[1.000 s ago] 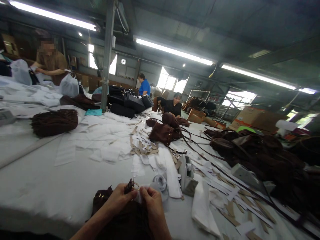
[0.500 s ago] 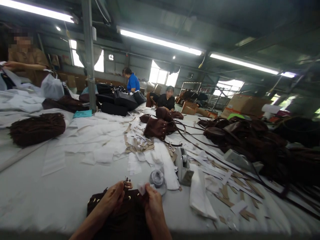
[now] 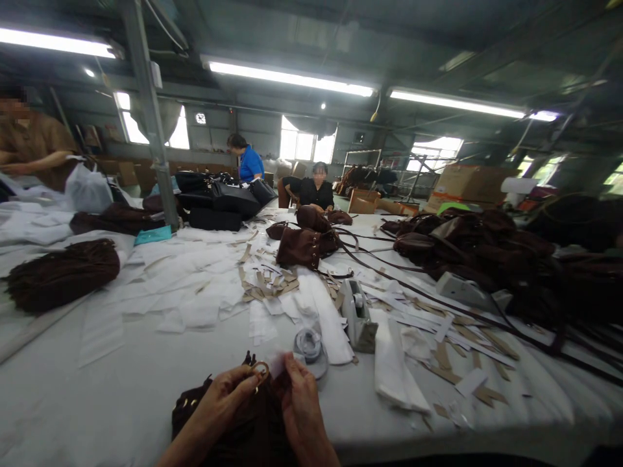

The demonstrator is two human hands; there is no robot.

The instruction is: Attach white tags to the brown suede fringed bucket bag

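Note:
A dark brown bag (image 3: 257,428) with gold eyelets lies at the table's near edge, under both of my hands. Between thumb and fingers, my left hand (image 3: 224,399) pinches a gold-coloured ring (image 3: 261,368) at the bag's top; short dark strap ends stick up beside it. My right hand (image 3: 299,395) is closed on a small whitish piece of thin film or paper (image 3: 278,365), close to the ring. That piece is blurred, and I cannot tell whether it touches the ring. Just beyond my right hand sits a roll of grey tape or ribbon (image 3: 307,344).
A tape dispenser (image 3: 357,318) stands right of centre among white sheets and tan scraps (image 3: 267,282). Brown bags (image 3: 304,246) lie farther back, with a large pile (image 3: 477,250) and long straps to the right. Co-workers (image 3: 316,189) are across the table. A post (image 3: 150,117) rises at left.
The view has shifted slightly. My left hand has turned, so the ring now shows its round opening. My right hand, with the whitish piece, has come nearer to the ring.

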